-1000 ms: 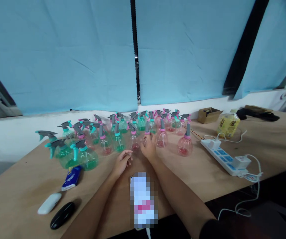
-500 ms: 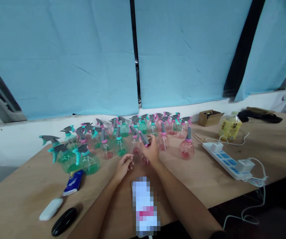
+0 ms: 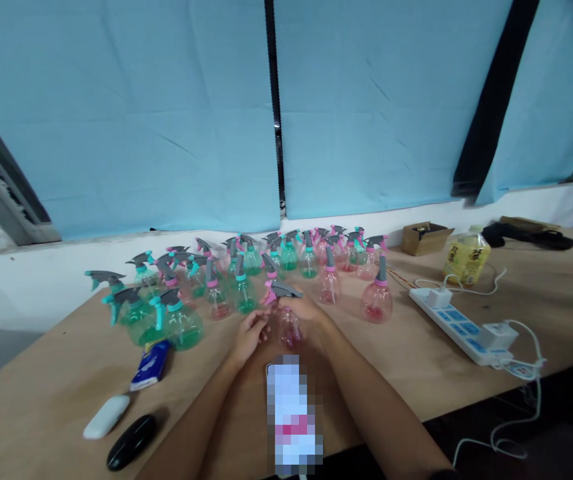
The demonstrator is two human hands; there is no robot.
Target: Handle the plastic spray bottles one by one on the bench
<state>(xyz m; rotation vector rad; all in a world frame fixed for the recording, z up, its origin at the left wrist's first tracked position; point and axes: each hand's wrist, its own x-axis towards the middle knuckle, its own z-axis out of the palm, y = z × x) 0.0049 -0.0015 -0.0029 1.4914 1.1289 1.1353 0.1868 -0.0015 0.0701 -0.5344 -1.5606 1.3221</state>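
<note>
A pink spray bottle (image 3: 288,327) with a grey trigger head stands on the wooden table (image 3: 396,360) just in front of me. My right hand (image 3: 310,313) is wrapped round its neck, under the head. At the bottle's left side my left hand (image 3: 249,334) has its fingers curled against the bottle. Behind it stand several more green and pink spray bottles (image 3: 239,280) in rows.
A phone (image 3: 294,417) lies between my forearms. At the left lie a blue packet (image 3: 150,365), a white case (image 3: 103,417) and a black case (image 3: 131,442). A power strip (image 3: 459,323) with cables, a yellow bottle (image 3: 467,257) and a small cardboard box (image 3: 426,237) are at the right.
My right hand took a pink spray bottle from the row and drew it toward me. My left hand came in to its side.
</note>
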